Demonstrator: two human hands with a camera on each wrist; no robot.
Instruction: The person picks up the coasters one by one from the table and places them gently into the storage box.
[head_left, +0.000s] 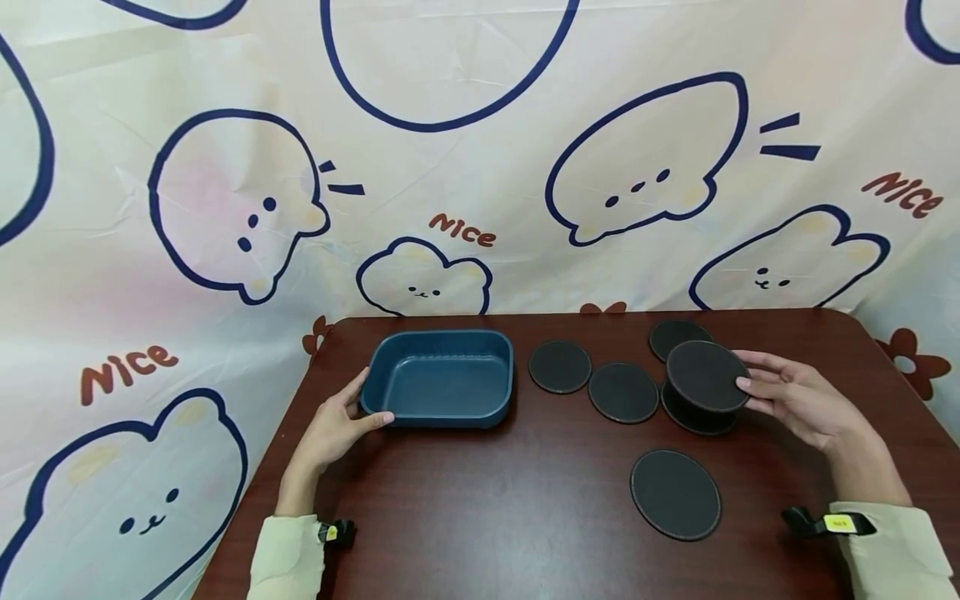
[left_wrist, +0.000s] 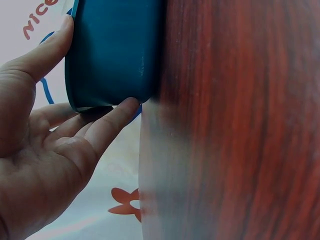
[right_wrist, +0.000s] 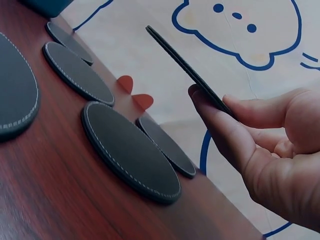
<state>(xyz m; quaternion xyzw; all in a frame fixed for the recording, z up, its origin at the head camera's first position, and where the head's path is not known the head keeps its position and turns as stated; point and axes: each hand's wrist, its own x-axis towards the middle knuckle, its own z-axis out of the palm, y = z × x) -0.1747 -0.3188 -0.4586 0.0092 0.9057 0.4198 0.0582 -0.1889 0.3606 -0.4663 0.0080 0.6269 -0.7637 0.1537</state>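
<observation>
My left hand (head_left: 337, 423) grips the near left corner of a dark blue rectangular tray (head_left: 442, 419), its thumb on the rim. In the left wrist view, fingers (left_wrist: 117, 120) reach around the tray's end wall (left_wrist: 112, 60). My right hand (head_left: 798, 396) pinches a round black coaster (head_left: 707, 377) by its right edge, thumb on top and fingers beneath. That coaster is raised off the table, tilted in the right wrist view, and above another black coaster (right_wrist: 132, 152) with pale edge stitching. The tray holds nothing that I can see.
More black coasters lie flat on the brown table (head_left: 480, 508): one at the back (head_left: 678, 337), two beside the tray, a left one (head_left: 560, 367) and a right one (head_left: 623, 392), and one nearer the front (head_left: 675, 495). Behind the table hangs a patterned cloth (head_left: 465, 183).
</observation>
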